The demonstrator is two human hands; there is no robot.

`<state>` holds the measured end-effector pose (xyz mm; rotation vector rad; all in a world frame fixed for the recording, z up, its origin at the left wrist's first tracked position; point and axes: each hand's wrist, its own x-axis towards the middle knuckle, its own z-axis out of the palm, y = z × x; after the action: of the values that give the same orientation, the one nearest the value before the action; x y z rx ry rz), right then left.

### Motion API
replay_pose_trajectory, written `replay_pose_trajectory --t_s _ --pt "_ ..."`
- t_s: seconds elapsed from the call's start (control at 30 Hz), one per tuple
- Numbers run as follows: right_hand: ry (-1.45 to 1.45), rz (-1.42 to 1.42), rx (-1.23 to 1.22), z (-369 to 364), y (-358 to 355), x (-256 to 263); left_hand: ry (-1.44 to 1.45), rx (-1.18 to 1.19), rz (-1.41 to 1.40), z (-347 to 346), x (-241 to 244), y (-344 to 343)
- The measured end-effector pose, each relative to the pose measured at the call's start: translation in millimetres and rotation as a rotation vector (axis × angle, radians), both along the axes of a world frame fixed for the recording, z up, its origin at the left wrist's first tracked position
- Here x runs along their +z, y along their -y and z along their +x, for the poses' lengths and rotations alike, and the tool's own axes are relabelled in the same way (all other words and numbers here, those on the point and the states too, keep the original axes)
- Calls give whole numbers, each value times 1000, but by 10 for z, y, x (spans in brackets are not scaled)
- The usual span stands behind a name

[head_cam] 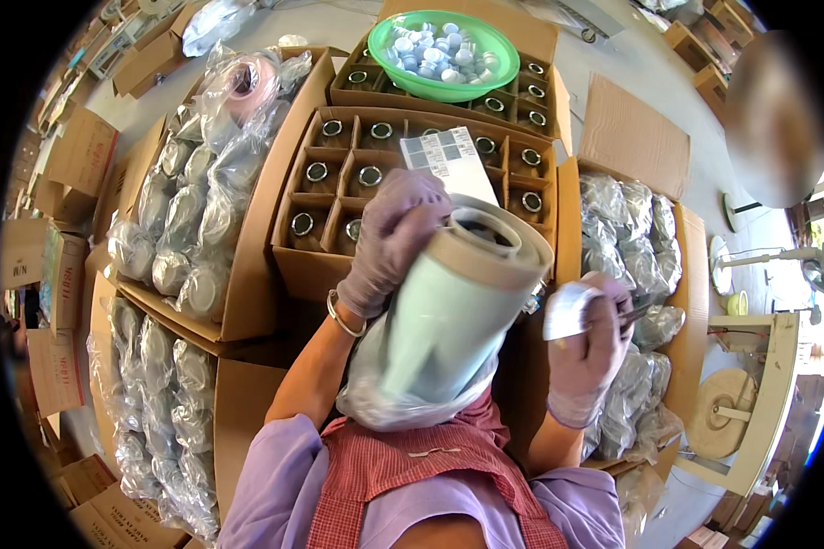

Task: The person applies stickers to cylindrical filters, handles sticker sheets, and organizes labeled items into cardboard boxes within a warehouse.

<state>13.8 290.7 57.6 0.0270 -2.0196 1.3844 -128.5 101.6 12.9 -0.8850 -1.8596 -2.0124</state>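
In front of my chest stands a large pale green cylindrical vessel point(446, 316) with a beige rim, tilted and partly wrapped in clear plastic at its lower end. My gloved left hand point(395, 237) is closed at the vessel's rim, on its left side. To the right of the vessel, my gloved right hand point(587, 343) holds a blurred white, shiny piece point(570, 312), perhaps a label or tape; a dark thin thing also shows at its fingers. Past the vessel, a sheet of printed labels point(453, 161) lies on a divided carton point(357, 264) of metal-rimmed bottles.
A green plastic basin point(511, 65) of white caps rests on a farther divided carton. Open cartons point(257, 240) of plastic-wrapped items flank me on the left and right point(690, 247). A cardboard flap point(632, 130) lies beyond the right carton, and a fan stand point(762, 257) is farther right.
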Motion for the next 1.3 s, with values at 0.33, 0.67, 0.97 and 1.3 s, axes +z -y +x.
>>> replay_pose_trajectory --t_s 0.33,0.67,0.97,1.3 --pt "342 -631 73 20 485 -60 -22 212 -204 182 184 61" --pt "279 -518 13 4 588 -108 -84 -57 -231 244 229 211" --pt "241 -274 -53 -13 622 -185 -135 -54 -406 281 178 211" --pt "241 8 -187 -132 386 -150 -170 -158 -502 187 205 342"
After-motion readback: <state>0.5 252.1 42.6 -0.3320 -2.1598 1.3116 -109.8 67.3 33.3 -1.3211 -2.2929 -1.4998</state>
